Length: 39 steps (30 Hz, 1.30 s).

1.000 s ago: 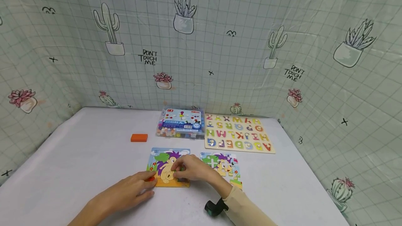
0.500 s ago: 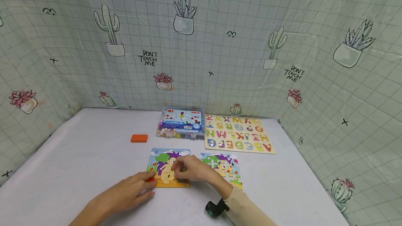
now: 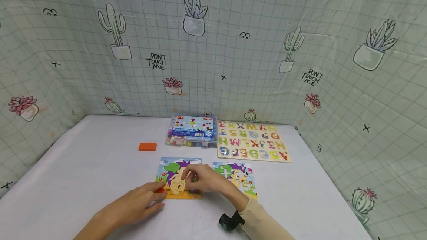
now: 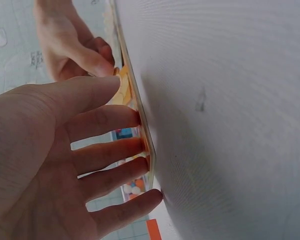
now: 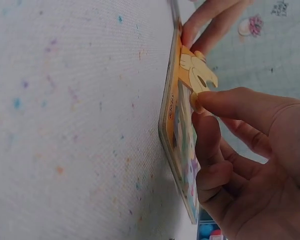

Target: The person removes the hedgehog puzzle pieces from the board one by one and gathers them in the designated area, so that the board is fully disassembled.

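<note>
A jigsaw board (image 3: pixel 185 196) with a purple-haired hedgehog picture lies on the white table. My left hand (image 3: pixel 141 199) rests at its left edge, fingers stretched out with the tips touching the board, as the left wrist view also shows (image 4: pixel 90 135). Over the board's right part, my right hand (image 3: pixel 203 179) pinches a pale yellow puzzle piece (image 5: pixel 202 77) between thumb and index finger. That piece stands tilted up from the board in the right wrist view, with a bare stretch of the frame's inside beside it. Part of the board is hidden under my right hand.
A second puzzle picture of several pieces (image 3: pixel 238 180) lies to the right, partly behind my right forearm. Farther back are a clear plastic box (image 3: pixel 191 130) of colourful parts and a wooden alphabet board (image 3: pixel 253 142). An orange block (image 3: pixel 148 146) lies at the left.
The pale yellow piece has shifted and tilted slightly within the board under my right fingers. My left hand has stayed in place.
</note>
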### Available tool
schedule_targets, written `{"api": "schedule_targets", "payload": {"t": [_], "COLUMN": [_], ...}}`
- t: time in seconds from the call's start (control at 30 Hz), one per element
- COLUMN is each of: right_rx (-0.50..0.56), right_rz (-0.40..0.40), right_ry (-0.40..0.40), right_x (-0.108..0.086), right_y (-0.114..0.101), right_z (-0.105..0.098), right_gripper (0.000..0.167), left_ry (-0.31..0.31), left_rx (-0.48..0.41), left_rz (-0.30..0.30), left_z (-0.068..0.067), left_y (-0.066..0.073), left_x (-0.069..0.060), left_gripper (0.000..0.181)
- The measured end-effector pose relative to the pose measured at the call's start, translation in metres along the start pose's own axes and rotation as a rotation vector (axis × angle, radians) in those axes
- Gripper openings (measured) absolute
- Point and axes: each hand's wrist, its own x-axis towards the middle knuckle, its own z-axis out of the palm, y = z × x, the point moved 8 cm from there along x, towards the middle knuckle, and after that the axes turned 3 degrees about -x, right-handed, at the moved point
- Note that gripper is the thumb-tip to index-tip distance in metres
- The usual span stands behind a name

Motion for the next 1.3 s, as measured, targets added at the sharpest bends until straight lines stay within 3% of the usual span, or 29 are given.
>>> {"api": "schedule_targets", "payload": {"t": [0.37, 0.53, 0.93, 1.3], "right_rx": [0.021, -0.007, 0.05, 0.043], "right_rz": [-0.003, 0.008, 0.113, 0.156], "right_ry": [0.01, 0.037, 0.072, 0.049], "right_x": [-0.008, -0.02, -0.076, -0.118], "right_y": [-0.002, 0.001, 0.045, 0.078], "right_z": [-0.004, -0.015, -0.056, -0.072], "right_gripper": [0.012, 0.012, 0.011, 0.015], "left_ry": [0.004, 0.001, 0.02, 0.019], "left_rx": [0.0, 0.003, 0.01, 0.01], "left_rz": [0.003, -0.011, -0.021, -0.021], "left_z": [0.002, 0.004, -0.001, 0.0], "left_y": [0.0, 0.0, 0.001, 0.001], "left_x": [0.0, -0.001, -0.002, -0.002], "left_gripper": [0.041, 0.041, 0.04, 0.04]}}
